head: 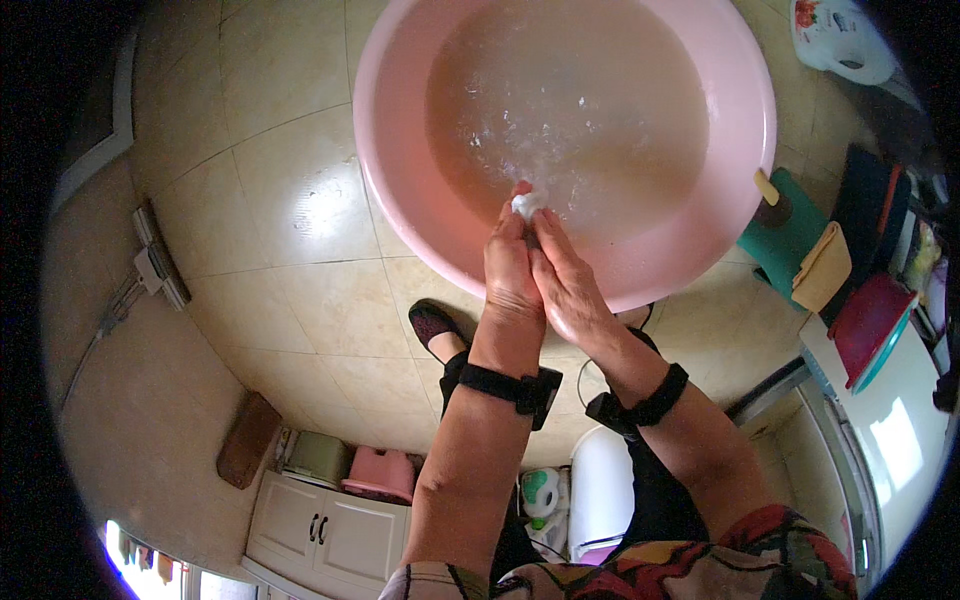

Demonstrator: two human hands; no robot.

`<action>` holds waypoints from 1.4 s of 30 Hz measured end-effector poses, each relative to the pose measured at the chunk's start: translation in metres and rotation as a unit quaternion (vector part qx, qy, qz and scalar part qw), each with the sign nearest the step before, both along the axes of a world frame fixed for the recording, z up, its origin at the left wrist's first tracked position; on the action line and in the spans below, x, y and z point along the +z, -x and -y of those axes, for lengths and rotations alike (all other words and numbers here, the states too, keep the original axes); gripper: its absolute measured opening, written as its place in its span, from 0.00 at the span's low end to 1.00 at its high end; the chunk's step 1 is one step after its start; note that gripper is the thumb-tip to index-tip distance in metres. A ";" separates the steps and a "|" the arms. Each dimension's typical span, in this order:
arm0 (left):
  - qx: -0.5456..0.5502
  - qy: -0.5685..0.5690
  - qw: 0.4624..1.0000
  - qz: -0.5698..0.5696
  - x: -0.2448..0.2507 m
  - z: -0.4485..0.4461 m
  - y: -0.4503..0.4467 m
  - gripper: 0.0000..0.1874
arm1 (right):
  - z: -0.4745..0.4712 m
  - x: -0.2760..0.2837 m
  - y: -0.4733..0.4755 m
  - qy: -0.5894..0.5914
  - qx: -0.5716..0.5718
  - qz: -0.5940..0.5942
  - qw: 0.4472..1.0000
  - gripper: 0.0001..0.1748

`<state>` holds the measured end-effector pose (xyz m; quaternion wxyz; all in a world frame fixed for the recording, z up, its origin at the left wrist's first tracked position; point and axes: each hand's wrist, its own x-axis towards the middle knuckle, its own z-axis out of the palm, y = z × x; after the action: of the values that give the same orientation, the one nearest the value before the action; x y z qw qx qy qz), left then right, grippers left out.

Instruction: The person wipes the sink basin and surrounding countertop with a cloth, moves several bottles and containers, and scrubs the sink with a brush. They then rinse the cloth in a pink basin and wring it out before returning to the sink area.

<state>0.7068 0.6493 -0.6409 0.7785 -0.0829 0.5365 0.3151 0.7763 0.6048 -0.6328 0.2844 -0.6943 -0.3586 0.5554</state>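
A large pink plastic basin [390, 180] of cloudy water [562, 112] stands on the floor before me. Over its near rim, my left hand [511, 262] and my right hand [566, 281] are pressed together. Between their fingertips shows a small white wad [529, 204], perhaps wet cloth; whether it is cloth or foam is unclear. Most of whatever lies between the palms is hidden by the fingers. Small bubbles and glints dot the water just beyond the fingertips.
Beige floor tiles [300, 300] surround the basin. At right are a green container [787, 217], a folded yellow cloth [823, 266] and a red basin [870, 322]. A white jug [844, 45] stands at upper right, a squeeze mop [159, 259] at left. A white cabinet [330, 517] sits behind.
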 end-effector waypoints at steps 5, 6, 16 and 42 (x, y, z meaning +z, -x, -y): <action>0.041 0.023 0.992 0.115 0.010 0.010 -0.010 0.23 | -0.018 -0.021 -0.010 -0.036 -0.075 0.044 0.996 0.31; 0.027 -0.016 0.995 0.100 0.011 0.007 -0.008 0.23 | -0.015 -0.020 -0.008 -0.027 -0.063 0.032 0.997 0.30; 0.009 -0.032 0.995 0.099 0.015 0.009 -0.004 0.23 | -0.021 -0.007 -0.006 0.033 -0.139 -0.069 0.987 0.39; -0.312 -0.272 0.883 -0.221 -0.015 -0.043 -0.006 0.10 | -0.029 -0.040 -0.112 -0.041 -0.069 -0.019 0.997 0.08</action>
<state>0.7126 0.6923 -0.6560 0.6898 0.3758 0.5858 0.1996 0.8881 0.6334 -0.6732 0.3570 -0.6943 -0.3265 0.5328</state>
